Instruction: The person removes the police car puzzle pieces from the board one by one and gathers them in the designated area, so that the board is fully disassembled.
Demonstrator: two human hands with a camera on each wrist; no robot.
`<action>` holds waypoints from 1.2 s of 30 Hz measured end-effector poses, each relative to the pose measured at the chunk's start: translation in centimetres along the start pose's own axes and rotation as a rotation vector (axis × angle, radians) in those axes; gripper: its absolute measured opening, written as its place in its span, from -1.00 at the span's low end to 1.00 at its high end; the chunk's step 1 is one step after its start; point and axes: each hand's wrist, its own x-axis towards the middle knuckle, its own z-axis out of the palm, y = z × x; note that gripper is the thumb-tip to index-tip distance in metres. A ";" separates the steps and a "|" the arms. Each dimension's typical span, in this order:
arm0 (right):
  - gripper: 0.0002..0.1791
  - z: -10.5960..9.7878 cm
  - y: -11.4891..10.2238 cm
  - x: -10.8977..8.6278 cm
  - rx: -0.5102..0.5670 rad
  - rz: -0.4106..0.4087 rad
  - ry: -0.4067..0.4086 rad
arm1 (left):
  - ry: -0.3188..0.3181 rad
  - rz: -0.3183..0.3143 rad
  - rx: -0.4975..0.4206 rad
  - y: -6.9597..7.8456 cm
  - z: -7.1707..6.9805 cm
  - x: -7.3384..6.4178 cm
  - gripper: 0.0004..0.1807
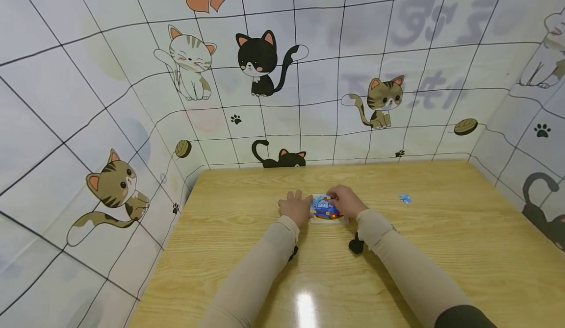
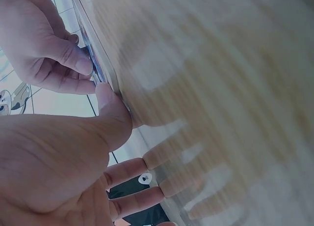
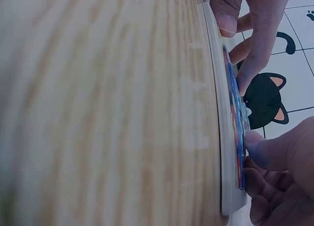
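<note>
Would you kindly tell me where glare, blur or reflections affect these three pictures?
Head view: a bright glare patch on the table near the bottom edge; left wrist view: a blurred tabletop mirroring the fingers of the left hand; right wrist view: wood grain going soft toward the left edge, with the puzzle board looking sharper.

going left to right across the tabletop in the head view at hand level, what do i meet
bare left grip → rectangular white-rimmed board with a blue cartoon vehicle → bare right grip, partly over the board → small flat light-blue piece
</note>
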 end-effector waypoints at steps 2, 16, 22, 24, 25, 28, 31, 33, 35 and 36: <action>-0.70 0.0 0.0 0.0 -0.002 -0.005 0.006 | -0.003 0.003 -0.001 0.0 0.0 0.1 -0.32; -0.71 -0.8 0.1 -1.1 0.001 0.024 0.006 | 0.009 0.010 -0.009 0.1 0.3 -0.2 -0.32; -0.73 -1.5 1.0 -1.6 -0.007 0.005 0.016 | 0.025 0.009 0.002 -0.1 0.0 -0.6 -0.32; -0.73 -1.8 1.3 -1.8 -0.015 -0.006 0.014 | 0.027 0.009 0.007 -0.1 0.0 -0.7 -0.32; -0.73 -2.0 1.5 -1.9 -0.018 -0.005 0.015 | 0.027 0.009 0.006 -0.1 0.0 -0.7 -0.32; -0.73 -2.6 2.0 -2.3 -0.023 0.028 0.015 | 0.024 0.011 0.000 -0.1 0.0 -0.7 -0.31; -0.73 -3.3 2.8 -2.8 -0.025 0.053 0.018 | 0.014 0.013 -0.004 -0.1 0.2 -0.4 -0.31; -0.74 -3.8 3.5 -3.1 -0.031 0.050 0.021 | 0.015 0.011 -0.007 -0.1 0.4 -0.2 -0.31; -0.76 -4.4 4.1 -3.4 -0.045 0.051 0.029 | 0.012 0.010 -0.002 0.0 0.6 0.0 -0.31; -0.76 -4.7 4.6 -3.5 -0.054 0.050 0.034 | 0.015 0.009 0.001 0.0 0.6 0.1 -0.31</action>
